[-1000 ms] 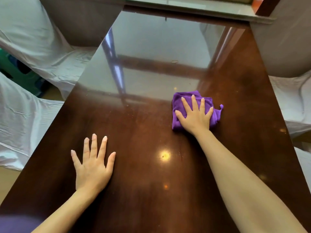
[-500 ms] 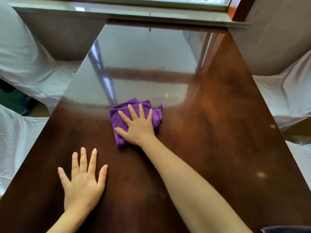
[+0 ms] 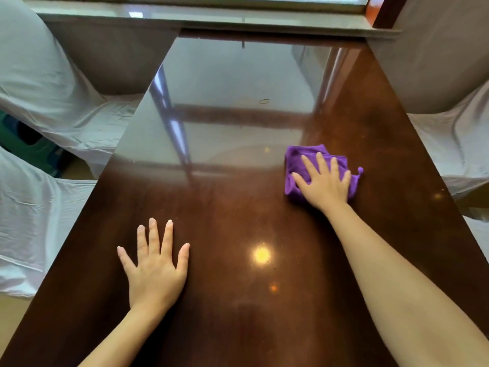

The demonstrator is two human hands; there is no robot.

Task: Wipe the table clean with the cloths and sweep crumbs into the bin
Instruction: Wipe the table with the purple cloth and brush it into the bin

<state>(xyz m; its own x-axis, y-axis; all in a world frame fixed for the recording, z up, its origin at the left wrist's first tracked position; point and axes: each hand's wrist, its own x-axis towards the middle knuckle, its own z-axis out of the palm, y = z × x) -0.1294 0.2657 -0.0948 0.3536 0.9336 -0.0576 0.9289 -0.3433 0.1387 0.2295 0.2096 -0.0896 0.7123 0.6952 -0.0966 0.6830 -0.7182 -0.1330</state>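
The right hand (image 3: 325,182) presses flat, fingers spread, on the folded purple cloth (image 3: 296,165) at the table's (image 3: 238,207) right side; the left hand (image 3: 154,268) lies open, apparently resting on bare wood.

One head-worn wide-angle view looked forward and steeply down from the near end of the surface (image 3: 238,300), facing its far end at a window ledge (image 3: 238,18); bare forearms entered close from the bottom edge.

left hand (image 3: 156,271) bare | right hand (image 3: 324,185) bare | forearms unsleeved | no rings
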